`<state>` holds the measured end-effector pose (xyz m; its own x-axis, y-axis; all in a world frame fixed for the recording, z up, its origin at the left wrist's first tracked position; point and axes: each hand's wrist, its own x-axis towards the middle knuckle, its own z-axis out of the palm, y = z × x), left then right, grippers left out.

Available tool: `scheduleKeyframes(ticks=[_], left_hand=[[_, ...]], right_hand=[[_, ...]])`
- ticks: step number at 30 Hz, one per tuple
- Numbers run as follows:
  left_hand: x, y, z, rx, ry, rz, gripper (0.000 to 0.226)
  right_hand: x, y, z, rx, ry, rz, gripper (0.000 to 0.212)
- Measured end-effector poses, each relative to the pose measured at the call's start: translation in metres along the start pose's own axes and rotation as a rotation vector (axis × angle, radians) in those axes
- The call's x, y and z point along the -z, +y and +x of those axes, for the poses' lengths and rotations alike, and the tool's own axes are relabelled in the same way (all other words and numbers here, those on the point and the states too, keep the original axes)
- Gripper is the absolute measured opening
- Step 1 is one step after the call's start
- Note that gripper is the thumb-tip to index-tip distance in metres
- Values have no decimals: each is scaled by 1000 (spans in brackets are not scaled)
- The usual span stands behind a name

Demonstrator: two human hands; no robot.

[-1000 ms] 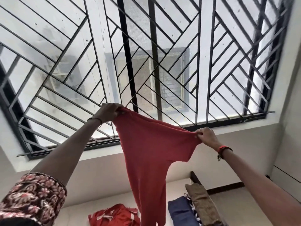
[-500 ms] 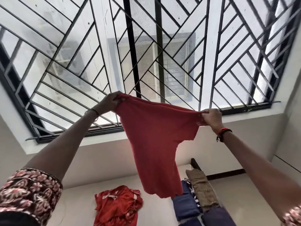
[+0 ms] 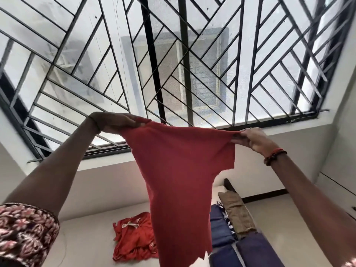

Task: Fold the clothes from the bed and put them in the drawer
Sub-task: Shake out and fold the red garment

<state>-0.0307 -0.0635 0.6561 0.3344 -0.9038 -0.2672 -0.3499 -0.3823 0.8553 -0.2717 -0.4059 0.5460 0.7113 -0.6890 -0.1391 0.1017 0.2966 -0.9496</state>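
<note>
1. The red top [image 3: 181, 170] hangs in mid-air at the centre of the frame. Its upper edge is pulled taut between the two raised hands, in front of the barred window [image 3: 192, 54].
2. Half a second ago its lower hem ended above the bed clothes. Now the cloth hangs longer and runs down to the bottom edge of the frame, and the top edge lies flatter and a little wider.
3. The left hand [image 3: 115, 122], left of centre, was more bunched before. Now its fingers lie nearly straight along the cloth, with the left corner pinched between fingers and thumb.
4. The right hand [image 3: 252, 138], right of centre, sits at much the same spot as before. Its fingers are curled tight round the right corner of the top.
5. A red beaded bracelet [image 3: 275, 156] circles the right wrist, and a floral sleeve [image 3: 25, 234] fills the lower left corner.
6. Below, on the pale bed [image 3: 86, 237], a crumpled red garment [image 3: 133, 237] lies just left of the hanging cloth.
7. To the right of the cloth lie folded blue clothes [image 3: 221, 228], with an olive garment [image 3: 237, 214] beside them.
</note>
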Motion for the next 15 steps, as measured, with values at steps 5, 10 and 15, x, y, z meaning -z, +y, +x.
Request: scheduleKeyframes(ticks=[5, 10, 15], left_hand=[[-6, -14, 23, 86, 135, 116, 31], [-6, -64, 74, 66, 333, 376, 23], [9, -104, 111, 43, 644, 441, 6]], right_hand=[[-11, 37, 25, -205, -37, -22, 31], [-35, 93, 71, -253, 143, 157, 35], [-58, 108, 115, -187, 286, 417, 30]])
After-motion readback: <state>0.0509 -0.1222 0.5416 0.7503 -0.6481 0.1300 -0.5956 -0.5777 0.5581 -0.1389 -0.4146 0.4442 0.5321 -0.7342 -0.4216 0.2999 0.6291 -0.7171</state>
